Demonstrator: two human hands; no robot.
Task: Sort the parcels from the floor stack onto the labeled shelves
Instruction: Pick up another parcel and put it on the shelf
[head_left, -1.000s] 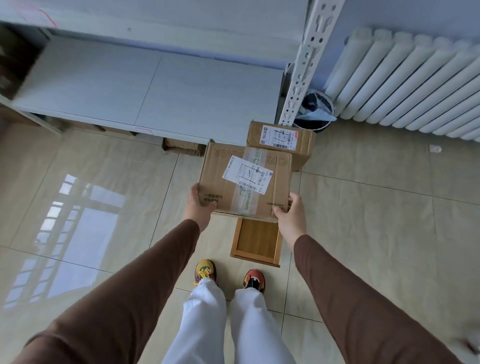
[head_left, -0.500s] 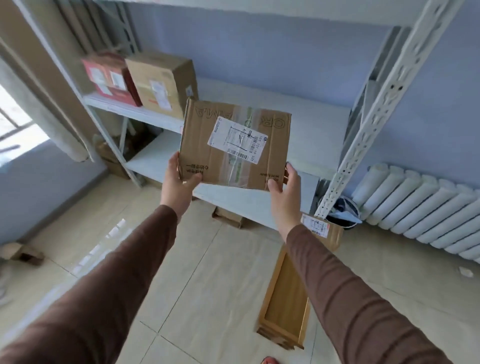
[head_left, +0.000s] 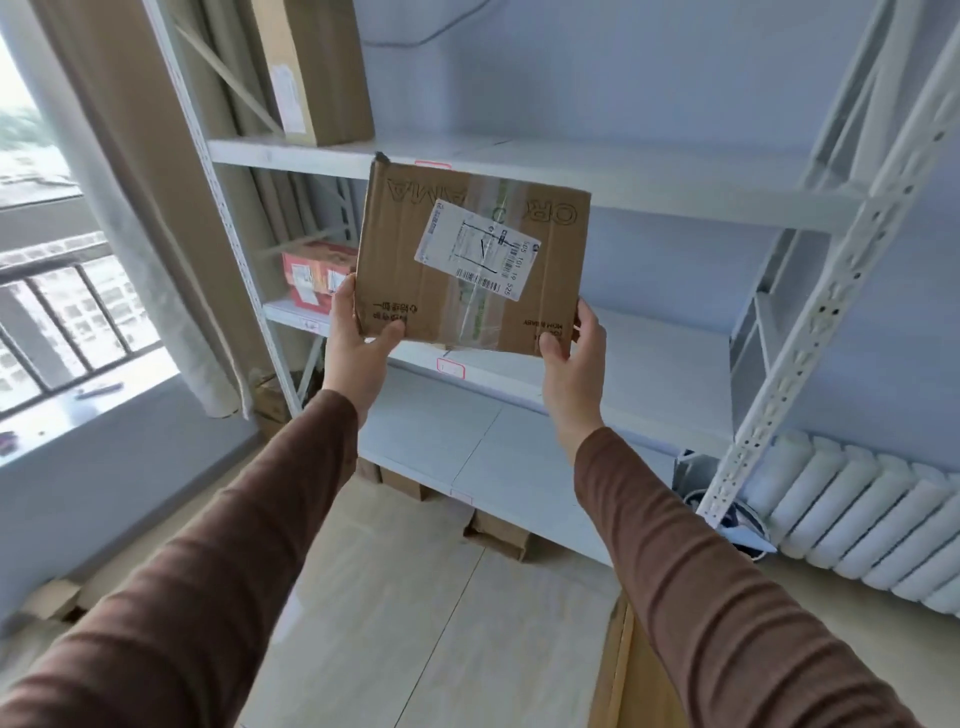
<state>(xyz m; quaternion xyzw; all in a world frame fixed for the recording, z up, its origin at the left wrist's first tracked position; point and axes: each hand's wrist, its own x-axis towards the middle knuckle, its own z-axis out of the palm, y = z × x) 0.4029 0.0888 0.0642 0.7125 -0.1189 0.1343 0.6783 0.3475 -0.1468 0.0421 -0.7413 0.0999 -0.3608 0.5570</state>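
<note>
Now that the white shelving unit (head_left: 571, 171) fills the view instead of the floor, the cardboard parcel (head_left: 472, 260) is up off the stack, held between two shelves, left hand (head_left: 358, 338) and right hand (head_left: 571, 358) pinching its bottom corners, so shelving's probably next.
</note>
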